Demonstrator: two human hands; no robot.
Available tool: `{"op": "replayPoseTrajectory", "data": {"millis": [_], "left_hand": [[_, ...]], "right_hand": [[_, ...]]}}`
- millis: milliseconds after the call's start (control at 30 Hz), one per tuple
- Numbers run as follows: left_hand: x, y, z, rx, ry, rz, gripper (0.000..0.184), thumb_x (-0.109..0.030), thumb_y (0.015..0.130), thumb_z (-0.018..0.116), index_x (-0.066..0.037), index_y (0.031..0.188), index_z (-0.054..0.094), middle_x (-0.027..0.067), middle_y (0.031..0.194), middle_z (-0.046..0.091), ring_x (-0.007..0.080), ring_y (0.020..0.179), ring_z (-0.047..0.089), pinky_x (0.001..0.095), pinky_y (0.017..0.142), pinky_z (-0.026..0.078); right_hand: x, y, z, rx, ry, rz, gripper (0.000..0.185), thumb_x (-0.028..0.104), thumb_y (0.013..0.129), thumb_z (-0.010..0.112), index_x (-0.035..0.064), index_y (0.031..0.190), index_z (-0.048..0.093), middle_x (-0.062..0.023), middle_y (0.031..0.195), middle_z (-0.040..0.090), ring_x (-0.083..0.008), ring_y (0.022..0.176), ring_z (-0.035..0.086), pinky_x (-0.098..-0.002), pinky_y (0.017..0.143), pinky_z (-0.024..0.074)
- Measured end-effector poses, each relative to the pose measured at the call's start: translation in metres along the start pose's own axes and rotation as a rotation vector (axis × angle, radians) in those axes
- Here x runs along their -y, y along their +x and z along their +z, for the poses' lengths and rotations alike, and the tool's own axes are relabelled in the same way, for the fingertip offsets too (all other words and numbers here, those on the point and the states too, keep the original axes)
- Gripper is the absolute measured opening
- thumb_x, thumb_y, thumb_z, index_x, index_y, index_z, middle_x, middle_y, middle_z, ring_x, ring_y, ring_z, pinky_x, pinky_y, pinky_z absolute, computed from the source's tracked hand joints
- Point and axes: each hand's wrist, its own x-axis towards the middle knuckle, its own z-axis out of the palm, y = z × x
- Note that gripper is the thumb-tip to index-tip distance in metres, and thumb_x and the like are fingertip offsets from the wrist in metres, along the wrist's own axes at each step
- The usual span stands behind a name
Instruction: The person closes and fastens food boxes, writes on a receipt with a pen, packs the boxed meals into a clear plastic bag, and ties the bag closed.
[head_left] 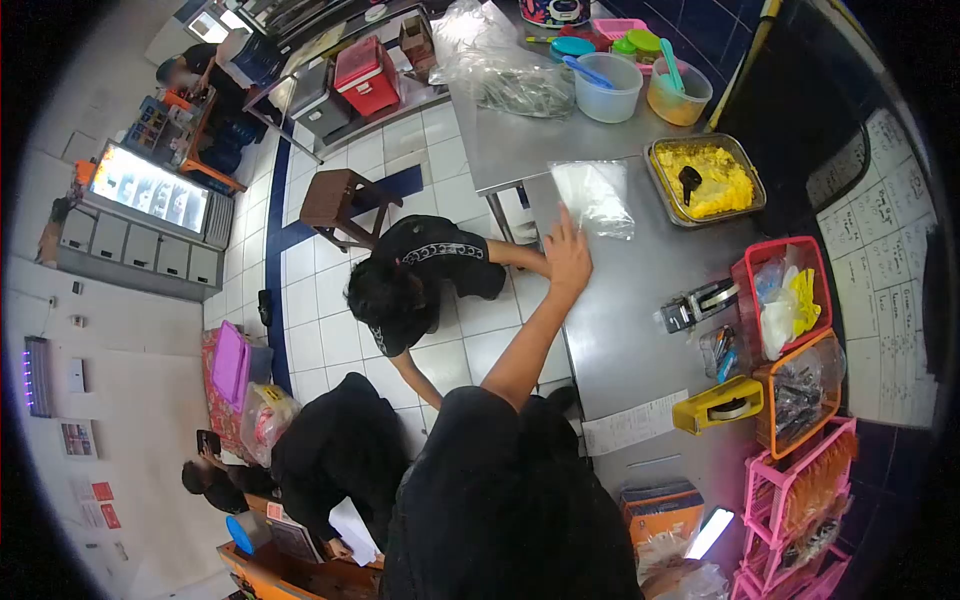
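My left hand [568, 255] reaches over the steel table [620, 300] from my black sleeve. Its fingers are partly stretched out, and a fingertip touches or lies just above the near edge of a clear plastic bag [595, 198]. That bag lies flat on the tabletop and appears to have thin, pale contents. Beyond it is a rectangular tray of yellow food [725, 180] with a black scoop [690, 180] in it. My right hand does not show. A co-worker's forearm [515, 258] extends towards the table, passing behind my wrist.
Tubs [607, 90] and plastic bags [520, 85] stand at the table's far end. Along the wall are a tape dispenser [695, 305], a red basket [745, 290], a yellow dispenser [690, 412] and a pink rack [757, 510]. A crouching co-worker [425, 240] and a brown stool [335, 200] are left.
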Motion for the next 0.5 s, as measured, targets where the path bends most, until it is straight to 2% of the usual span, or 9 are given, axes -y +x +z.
{"op": "replayPoseTrajectory", "data": {"millis": [100, 133, 200, 267, 300, 367, 400, 500], "left_hand": [[-0.005, 0.003, -0.001, -0.115, -0.005, 0.032, 0.044, -0.013, 0.088, 0.056, -0.003, 0.131, 0.061, 0.0319, 0.155, 0.026, 0.0441, 0.127, 0.045, 0.0526, 0.095, 0.041], [-0.004, 0.007, 0.001, -0.083, -0.009, 0.02, 0.049, -0.015, 0.088, 0.057, -0.001, 0.135, 0.057, 0.032, 0.155, 0.027, 0.0441, 0.129, 0.043, 0.053, 0.097, 0.04], [-0.008, 0.016, 0.008, -0.076, -0.002, -0.08, 0.047, -0.017, 0.089, 0.056, -0.005, 0.135, 0.057, 0.0272, 0.153, 0.033, 0.041, 0.132, 0.041, 0.0519, 0.102, 0.035], [-0.008, 0.026, 0.005, -0.062, -0.044, -0.091, 0.037, -0.016, 0.083, 0.063, 0.0, 0.115, 0.068, 0.029, 0.146, 0.041, 0.0418, 0.127, 0.045, 0.0514, 0.1, 0.038], [-0.008, 0.034, 0.006, -0.062, -0.055, -0.11, 0.033, -0.016, 0.083, 0.064, 0.0, 0.111, 0.069, 0.0275, 0.144, 0.043, 0.0412, 0.126, 0.045, 0.0508, 0.1, 0.038], [-0.009, 0.032, 0.006, -0.043, -0.067, -0.157, 0.026, -0.016, 0.081, 0.065, 0.0, 0.101, 0.072, 0.0247, 0.14, 0.046, 0.04, 0.125, 0.045, 0.0496, 0.101, 0.037], [-0.012, 0.036, 0.007, -0.057, -0.074, -0.168, 0.025, -0.017, 0.081, 0.066, -0.001, 0.1, 0.072, 0.0236, 0.14, 0.047, 0.0395, 0.126, 0.045, 0.0493, 0.101, 0.037], [-0.014, 0.032, 0.008, -0.07, -0.082, -0.224, 0.023, -0.018, 0.08, 0.068, -0.003, 0.097, 0.073, 0.0213, 0.138, 0.05, 0.0379, 0.126, 0.046, 0.0487, 0.101, 0.037]], "right_hand": [[-0.005, 0.001, -0.002, -0.006, -0.001, -0.019, 0.037, 0.052, 0.104, 0.04, 0.0152, 0.101, 0.038, -0.0004, 0.093, 0.029, -0.0154, 0.084, 0.033, -0.0287, 0.074, 0.0317], [-0.009, 0.002, -0.005, -0.009, -0.009, -0.026, 0.038, 0.053, 0.104, 0.04, 0.0156, 0.099, 0.038, 0.0002, 0.091, 0.029, -0.0149, 0.082, 0.033, -0.0282, 0.073, 0.0317], [-0.017, 0.004, -0.01, -0.014, -0.018, -0.053, 0.039, 0.055, 0.104, 0.039, 0.0164, 0.096, 0.039, 0.0014, 0.087, 0.029, -0.0138, 0.078, 0.033, -0.0273, 0.07, 0.0318], [-0.025, 0.002, -0.018, -0.002, -0.013, -0.056, 0.041, 0.057, 0.104, 0.039, 0.0173, 0.092, 0.041, 0.0026, 0.083, 0.029, -0.0127, 0.074, 0.033, -0.0264, 0.068, 0.0319], [-0.025, -0.003, -0.019, -0.007, 0.015, -0.035, 0.042, 0.058, 0.104, 0.038, 0.0177, 0.09, 0.041, 0.0032, 0.081, 0.029, -0.0122, 0.073, 0.033, -0.026, 0.067, 0.0319], [0.053, -0.033, -0.004, -0.016, 0.147, 0.163, 0.042, 0.056, 0.104, 0.04, 0.0181, 0.087, 0.041, 0.0035, 0.078, 0.029, -0.0117, 0.071, 0.033, -0.0262, 0.066, 0.0319], [0.081, -0.041, 0.006, -0.04, 0.18, 0.244, 0.042, 0.056, 0.104, 0.04, 0.0179, 0.085, 0.041, 0.0037, 0.077, 0.029, -0.0114, 0.07, 0.033, -0.0263, 0.065, 0.0319], [0.061, -0.032, 0.001, -0.111, 0.371, 0.31, 0.039, 0.047, 0.103, 0.05, 0.0178, 0.079, 0.043, 0.0051, 0.071, 0.03, -0.01, 0.066, 0.033, -0.0259, 0.064, 0.0321]]}}
